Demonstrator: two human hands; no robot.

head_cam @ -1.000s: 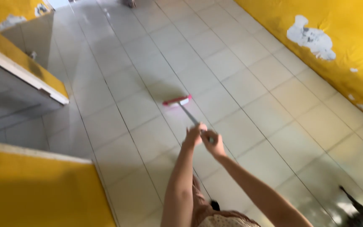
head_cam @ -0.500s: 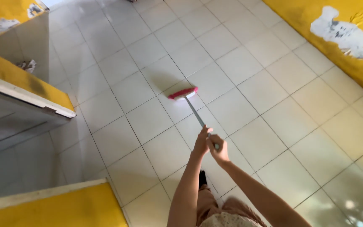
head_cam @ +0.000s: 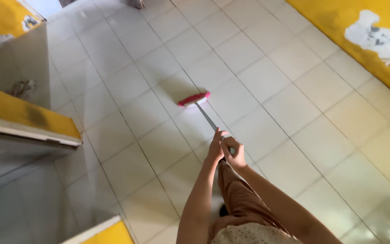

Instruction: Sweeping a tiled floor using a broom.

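While both grip handle | left hand [head_cam: 215,145], right hand [head_cam: 234,156] | pink mop head [head_cam: 194,99] ahead.

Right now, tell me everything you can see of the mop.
The mop has a flat, narrow head with a pink-red top and a pale underside, joined to a thin grey pole that looks like metal. The head lies flat on the pale tiled floor, slanted across a grout line, casting a soft shadow behind it. The pole slopes back toward the person. The left hand and right hand both grip its near end, close together. Finer detail is blurred.
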